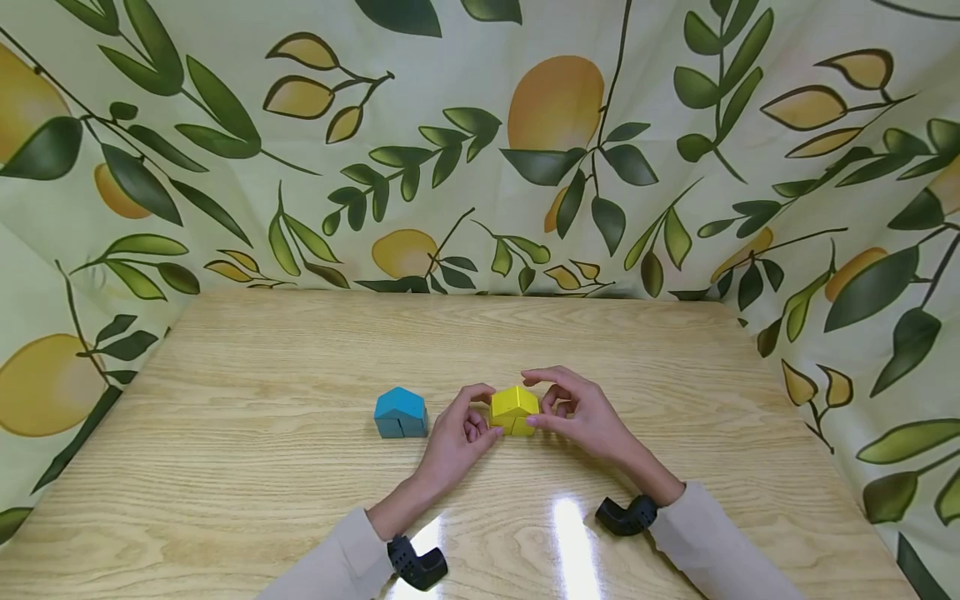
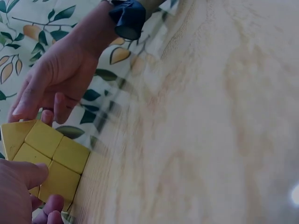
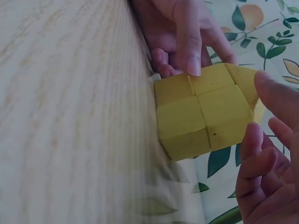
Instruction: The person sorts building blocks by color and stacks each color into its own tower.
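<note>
A small yellow block house (image 1: pixel 513 410) with a peaked roof stands on the table between both hands. My left hand (image 1: pixel 453 437) pinches it from the left, thumb at its lower front and index finger towards the back. In the left wrist view the left thumb (image 2: pixel 32 173) lies across the yellow blocks. My right hand (image 1: pixel 581 412) is at the house's right side, its thumb by the lower front corner and its index finger raised behind the roof. Seams between the blocks (image 3: pixel 187 109) show in the right wrist view. Left of my left hand stands a matching blue block house (image 1: pixel 401 412).
The wooden table (image 1: pixel 285 492) stretches around the houses, with bright light reflections near its front. A cloth (image 1: pixel 450 75) printed with leaves and fruit hangs behind and at the sides. A black wrist camera (image 1: pixel 416 564) sits on each forearm.
</note>
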### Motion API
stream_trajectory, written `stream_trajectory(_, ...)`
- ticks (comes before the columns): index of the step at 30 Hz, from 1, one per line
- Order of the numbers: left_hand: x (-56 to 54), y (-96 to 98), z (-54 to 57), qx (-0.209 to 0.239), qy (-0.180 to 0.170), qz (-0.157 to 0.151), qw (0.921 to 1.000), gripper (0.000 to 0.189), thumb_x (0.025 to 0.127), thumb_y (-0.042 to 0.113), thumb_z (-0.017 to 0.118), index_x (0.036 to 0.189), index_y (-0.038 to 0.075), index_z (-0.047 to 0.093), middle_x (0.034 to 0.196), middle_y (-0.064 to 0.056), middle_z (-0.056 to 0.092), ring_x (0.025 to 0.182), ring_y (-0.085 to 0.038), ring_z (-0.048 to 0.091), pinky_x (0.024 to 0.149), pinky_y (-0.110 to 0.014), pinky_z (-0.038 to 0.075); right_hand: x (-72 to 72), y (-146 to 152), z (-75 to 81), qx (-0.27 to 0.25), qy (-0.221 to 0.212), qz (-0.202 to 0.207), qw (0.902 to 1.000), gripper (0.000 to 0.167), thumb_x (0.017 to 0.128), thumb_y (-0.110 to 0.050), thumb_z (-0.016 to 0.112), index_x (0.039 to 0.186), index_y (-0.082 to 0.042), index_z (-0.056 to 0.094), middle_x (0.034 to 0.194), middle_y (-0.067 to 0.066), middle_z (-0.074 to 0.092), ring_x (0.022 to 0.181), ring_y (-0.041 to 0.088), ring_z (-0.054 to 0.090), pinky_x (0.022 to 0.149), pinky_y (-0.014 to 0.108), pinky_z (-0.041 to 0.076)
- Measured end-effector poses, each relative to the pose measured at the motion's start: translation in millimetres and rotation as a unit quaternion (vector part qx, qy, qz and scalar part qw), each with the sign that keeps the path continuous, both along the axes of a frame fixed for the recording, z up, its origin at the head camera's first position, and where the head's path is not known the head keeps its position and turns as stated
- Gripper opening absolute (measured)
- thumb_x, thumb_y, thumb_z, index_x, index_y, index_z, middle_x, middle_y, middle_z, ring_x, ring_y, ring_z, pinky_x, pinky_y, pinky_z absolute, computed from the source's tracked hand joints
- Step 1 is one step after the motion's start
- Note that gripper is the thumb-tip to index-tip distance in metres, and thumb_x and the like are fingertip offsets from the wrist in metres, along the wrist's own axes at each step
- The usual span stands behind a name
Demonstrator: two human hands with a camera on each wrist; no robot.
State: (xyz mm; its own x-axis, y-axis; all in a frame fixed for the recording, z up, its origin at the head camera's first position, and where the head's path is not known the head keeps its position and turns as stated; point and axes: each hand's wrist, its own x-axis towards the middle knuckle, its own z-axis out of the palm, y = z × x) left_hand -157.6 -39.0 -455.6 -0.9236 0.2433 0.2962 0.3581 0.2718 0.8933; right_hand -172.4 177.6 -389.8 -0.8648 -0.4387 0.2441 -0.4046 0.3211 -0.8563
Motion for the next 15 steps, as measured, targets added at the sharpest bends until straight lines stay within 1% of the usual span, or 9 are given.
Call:
stream_trajectory(1,0.6,-0.3,-0.5,0.001,0.004,0.001,1.0,0.051,0.082,0.0,0.074,0.125,0.013,0.05,0.095,-0.003,0.057,0.065,-0.01,0.051,0.056,-0.021,0.044,-1.8,1.6,-4.2,-0.003,0.0,0.001,1.0,0.052,0.08,0.0,0.076,0.128,-0.003,0.057,0.118,0.014,0.059,0.073,0.019,0.056,0.056,0.025,0.047)
stream_trajectory(3,1.9,-0.9,-1.9,0.003,0.019,0.003,0.9998,0.051,0.082,0.0,0.074,0.126,0.011,0.051,0.095,-0.005,0.058,0.064,-0.01,0.05,0.055,-0.021,0.044,-5.0,5.4,-12.1,-0.009,-0.002,0.0,1.0,0.055,0.08,-0.002,0.076,0.131,-0.007,0.056,0.12,0.013,0.057,0.074,0.019,0.056,0.056,0.026,0.048)
stream_trajectory(4,2.6,-0.9,-2.0,0.006,0.027,0.005,0.9996,0.051,0.082,0.0,0.074,0.126,0.009,0.05,0.101,-0.007,0.058,0.064,-0.01,0.051,0.056,-0.021,0.044,-6.5,7.6,-15.2,-0.01,-0.004,-0.003,0.9999,0.056,0.08,-0.002,0.076,0.132,-0.009,0.055,0.121,0.013,0.057,0.074,0.019,0.056,0.056,0.026,0.048)
stream_trajectory(7,12.6,0.1,11.9,0.02,0.058,0.021,0.9979,0.053,0.079,-0.007,0.073,0.126,0.002,0.05,0.11,-0.016,0.056,0.065,-0.017,0.054,0.055,-0.026,0.046,-8.8,13.9,-20.9,-0.014,-0.005,-0.011,0.9998,0.058,0.08,-0.007,0.077,0.133,-0.015,0.054,0.122,0.009,0.057,0.075,0.017,0.057,0.056,0.026,0.049)
stream_trajectory(8,16.7,0.6,16.4,0.024,0.071,0.028,0.9968,0.054,0.078,-0.009,0.073,0.126,0.0,0.05,0.106,-0.02,0.056,0.064,-0.02,0.054,0.054,-0.027,0.046,-8.5,15.3,-20.8,-0.013,-0.006,-0.016,0.9998,0.059,0.08,-0.009,0.078,0.133,-0.016,0.054,0.122,0.009,0.057,0.075,0.018,0.057,0.056,0.027,0.049)
stream_trajectory(10,26.0,1.7,24.0,0.032,0.091,0.04,0.9945,0.055,0.075,-0.013,0.074,0.124,-0.003,0.05,0.11,-0.024,0.054,0.064,-0.025,0.055,0.053,-0.031,0.047,-7.5,17.6,-20.5,-0.008,-0.007,-0.023,0.9997,0.06,0.08,-0.011,0.079,0.134,-0.018,0.053,0.121,0.01,0.057,0.073,0.018,0.057,0.056,0.027,0.048)
stream_trajectory(11,31.0,1.7,25.8,0.033,0.1,0.045,0.9934,0.056,0.074,-0.014,0.074,0.123,-0.005,0.05,0.106,-0.024,0.054,0.063,-0.028,0.054,0.051,-0.033,0.046,-6.6,18.5,-20.5,-0.007,-0.005,-0.024,0.9997,0.061,0.08,-0.014,0.079,0.134,-0.019,0.053,0.121,0.009,0.058,0.073,0.017,0.057,0.056,0.026,0.048)
stream_trajectory(13,36.8,0.5,16.5,0.032,0.113,0.046,0.992,0.057,0.074,-0.013,0.075,0.125,-0.003,0.05,0.103,-0.021,0.054,0.063,-0.027,0.054,0.05,-0.032,0.045,-4.6,20.5,-20.4,0.001,0.001,-0.028,0.9996,0.06,0.08,-0.015,0.079,0.135,-0.018,0.053,0.121,0.012,0.058,0.071,0.017,0.056,0.055,0.026,0.047)
stream_trajectory(15,42.8,-2.8,5.3,0.033,0.128,0.039,0.9904,0.058,0.075,-0.01,0.076,0.126,0.001,0.05,0.104,-0.017,0.054,0.064,-0.024,0.054,0.05,-0.03,0.045,-2.0,23.4,-19.9,0.013,0.015,-0.035,0.9992,0.058,0.081,-0.016,0.078,0.134,-0.02,0.053,0.12,0.009,0.059,0.071,0.015,0.056,0.055,0.026,0.047)
